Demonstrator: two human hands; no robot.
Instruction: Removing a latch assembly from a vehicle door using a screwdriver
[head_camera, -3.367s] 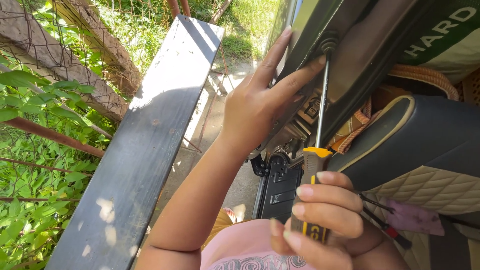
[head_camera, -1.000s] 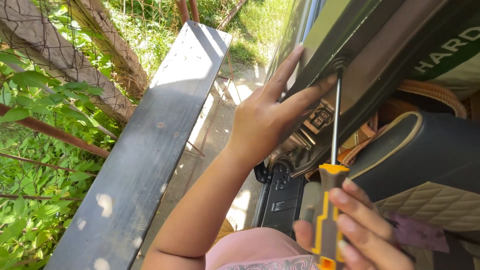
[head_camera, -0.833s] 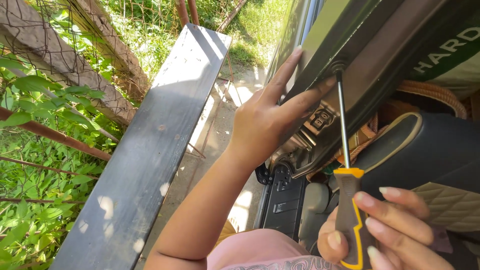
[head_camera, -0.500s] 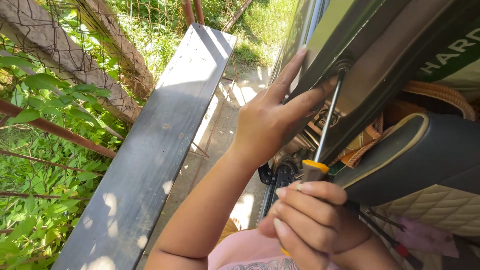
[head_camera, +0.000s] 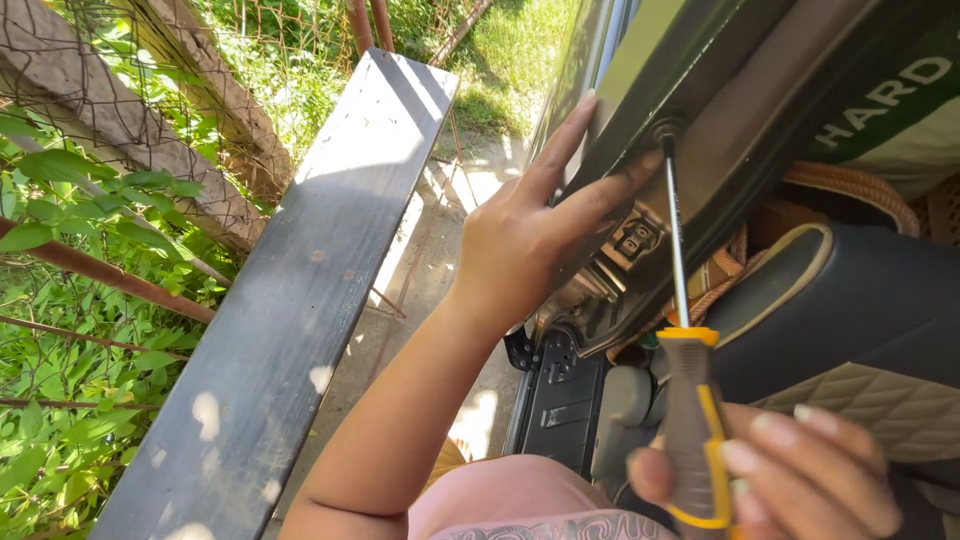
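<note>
Left hand (head_camera: 520, 245): pressed flat against the dark vehicle frame (head_camera: 740, 130), fingers spread and straight, gripping nothing; index fingertip just beside the screwdriver tip.
Right hand (head_camera: 800, 480): wrapped around the grey and yellow handle, fingers curled narrow, thumb underneath.
Screwdriver (head_camera: 685, 370): held almost upright, shaft rising from the right-hand fingers to a fastener hole above, tip seated between the left index and middle fingertips.
Fastener: hidden in the shaded recess at the tip; type not discernible.
Latch bracket (head_camera: 635, 238): metal, just below the left fingers, beside the shaft.
Seat (head_camera: 880, 340): dark, quilted tan panel, right of the shaft, above the right fingers.
Surroundings: grey plank (head_camera: 290, 300) left of the left forearm, wire fence (head_camera: 130, 110) and green leaves beyond.
Risk, slip: likely if the shaft leaned off axis; tip could jump out and jab the left fingertips so close by.
Risk, stripping: probable with too little upward push on an overhead fastener.
Risk, drop: loosened fastener could fall into the gap under the fingers.
</note>
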